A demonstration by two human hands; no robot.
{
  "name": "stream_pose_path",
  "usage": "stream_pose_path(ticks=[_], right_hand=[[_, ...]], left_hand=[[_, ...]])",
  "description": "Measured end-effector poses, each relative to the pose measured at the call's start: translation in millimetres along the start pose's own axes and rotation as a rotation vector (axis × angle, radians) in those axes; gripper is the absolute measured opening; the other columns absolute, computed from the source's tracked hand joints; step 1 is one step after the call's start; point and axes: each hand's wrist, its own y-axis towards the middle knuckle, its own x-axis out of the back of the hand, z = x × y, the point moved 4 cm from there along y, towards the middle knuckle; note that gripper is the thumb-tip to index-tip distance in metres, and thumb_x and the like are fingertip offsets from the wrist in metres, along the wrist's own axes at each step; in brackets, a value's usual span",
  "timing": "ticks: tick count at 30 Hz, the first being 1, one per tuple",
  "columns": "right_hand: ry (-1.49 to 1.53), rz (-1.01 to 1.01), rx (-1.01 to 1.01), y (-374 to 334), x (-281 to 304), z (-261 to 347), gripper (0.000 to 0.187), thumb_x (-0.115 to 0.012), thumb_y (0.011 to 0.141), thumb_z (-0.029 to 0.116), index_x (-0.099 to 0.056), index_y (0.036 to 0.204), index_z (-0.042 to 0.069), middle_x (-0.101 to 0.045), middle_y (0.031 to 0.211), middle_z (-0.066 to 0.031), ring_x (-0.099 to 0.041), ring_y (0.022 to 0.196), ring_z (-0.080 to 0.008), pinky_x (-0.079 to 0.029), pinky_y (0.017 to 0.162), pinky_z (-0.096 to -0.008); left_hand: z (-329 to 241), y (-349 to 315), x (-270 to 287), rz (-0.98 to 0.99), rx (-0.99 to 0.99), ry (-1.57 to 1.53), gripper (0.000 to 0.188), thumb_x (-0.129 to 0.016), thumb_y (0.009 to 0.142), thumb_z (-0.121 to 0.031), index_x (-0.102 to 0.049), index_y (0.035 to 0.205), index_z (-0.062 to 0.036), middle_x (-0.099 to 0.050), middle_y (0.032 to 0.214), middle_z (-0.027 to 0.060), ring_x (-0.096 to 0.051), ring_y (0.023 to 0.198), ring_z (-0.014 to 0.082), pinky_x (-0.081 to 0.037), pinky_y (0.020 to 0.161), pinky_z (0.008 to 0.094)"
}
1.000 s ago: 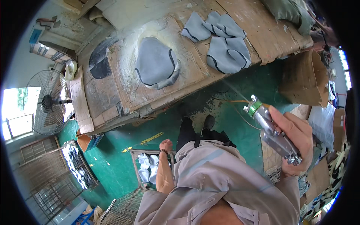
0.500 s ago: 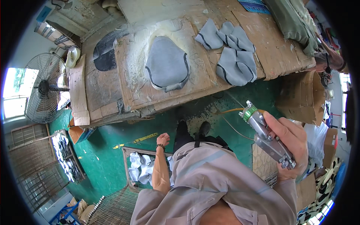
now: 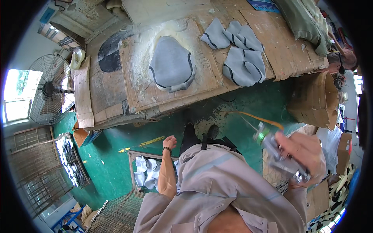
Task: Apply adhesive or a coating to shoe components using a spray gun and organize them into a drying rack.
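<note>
My right hand (image 3: 305,151) is wrapped round a metal spray gun (image 3: 278,153) with a green ring near its nozzle. It is held away from the bench at the right of my body, smeared by motion. A thin orange hose (image 3: 254,115) shows beyond the gun. My left hand (image 3: 169,143), with a dark bracelet at its wrist, hangs low with its fingers curled and nothing seen in them. On the cardboard-covered bench lies a grey fabric piece with black trim (image 3: 171,64), over a rounded form. Several similar grey pieces (image 3: 244,64) lie folded to its right.
A wire fan (image 3: 47,89) stands left of the bench. An open cardboard box (image 3: 314,99) sits at its right end. By my left arm is a rack (image 3: 131,171) with white and grey pieces. Pale residue covers the cardboard (image 3: 136,77) round the form.
My right hand has shifted slightly right and down with the spray gun, now blurred. The orange hose has swung into a different curve. The fabric pieces lie as before.
</note>
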Motion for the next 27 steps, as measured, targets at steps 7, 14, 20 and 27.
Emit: stream_pose_path(ticks=[7,14,20,27], right_hand=[[0.037,-0.181,0.101,-6,1,-3,0.063,-0.081,0.068,0.012,-0.065,0.127,-0.006,-0.057,0.07,-0.0063,-0.056,0.057,-0.0188,-0.04,0.048,-0.0311],[-0.005,-0.223,0.014,-31,-1,-14,0.055,-0.076,0.069,0.028,-0.072,0.113,-0.006,-0.057,0.063,-0.0041,-0.056,0.054,-0.0172,-0.04,0.05,-0.0304],[-0.07,-0.276,-0.061,-52,15,-15,0.055,-0.078,0.075,0.019,-0.068,0.126,-0.001,-0.061,0.072,-0.009,-0.06,0.059,-0.0214,-0.045,0.053,-0.0324],[0.003,-0.208,-0.057,-71,19,-28,0.059,-0.072,0.078,0.016,-0.06,0.13,-0.009,-0.063,0.08,-0.0141,-0.061,0.063,-0.0246,-0.046,0.057,-0.033]], left_hand=[[-93,-23,-12,-0.131,-0.505,-0.265,0.027,-0.067,0.094,-0.011,-0.067,0.121,-0.0073,-0.071,0.095,0.0024,-0.064,0.077,0.0093,-0.052,0.061,0.0238],[-272,-102,-34,-0.568,-1.332,-0.099,0.026,-0.069,0.092,-0.01,-0.068,0.117,-0.0035,-0.07,0.1,0.006,-0.065,0.083,0.0154,-0.053,0.072,0.0283],[-393,-146,-58,-0.703,-1.535,0.732,0.038,-0.082,0.075,-0.019,-0.074,0.111,-0.0133,-0.065,0.124,0.0093,-0.052,0.128,0.0334,-0.042,0.106,0.0462],[-434,-122,-58,-0.57,-1.439,0.914,0.023,-0.086,0.066,-0.022,-0.081,0.086,-0.0145,-0.067,0.122,0.0038,-0.055,0.125,0.0291,-0.045,0.104,0.0457]])
